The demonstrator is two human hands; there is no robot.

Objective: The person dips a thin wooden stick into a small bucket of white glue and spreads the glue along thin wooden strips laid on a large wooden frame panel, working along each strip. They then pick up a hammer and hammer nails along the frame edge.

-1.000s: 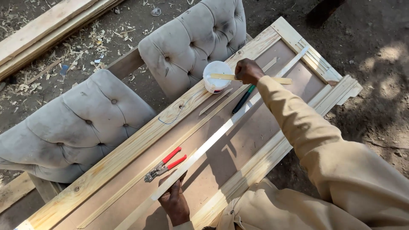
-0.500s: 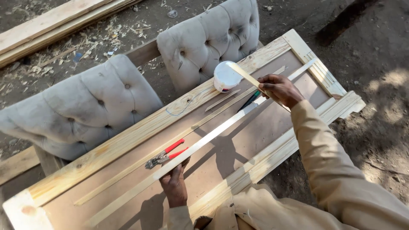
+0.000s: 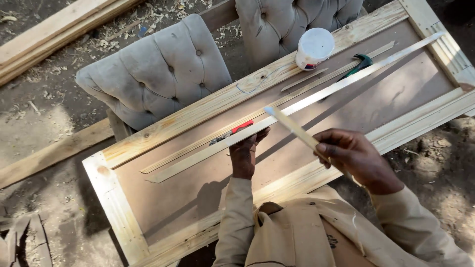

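Observation:
My left hand [image 3: 245, 153] grips a long thin wooden strip [image 3: 307, 101] and holds it tilted above the brown panel of a wooden door frame [image 3: 178, 118]. My right hand [image 3: 354, 155] holds a short flat wooden stick [image 3: 292, 126] whose pale-smeared tip points up-left toward the strip. A white tub [image 3: 314, 48] stands on the frame's far rail. Red-handled pliers [image 3: 232, 132] lie on the panel, partly hidden behind the strip. A green-handled tool [image 3: 357, 66] lies near the tub.
The frame rests across two grey tufted cushions [image 3: 158, 74] [image 3: 292, 22]. Another thin strip [image 3: 208, 148] and a short sliver [image 3: 303, 80] lie on the panel. Planks [image 3: 54, 29] and wood shavings lie on the dirt ground at the upper left.
My right hand has drawn the stick away from the white tub and back toward me, over the long strip. My left hand keeps its hold on the strip. The view has shifted.

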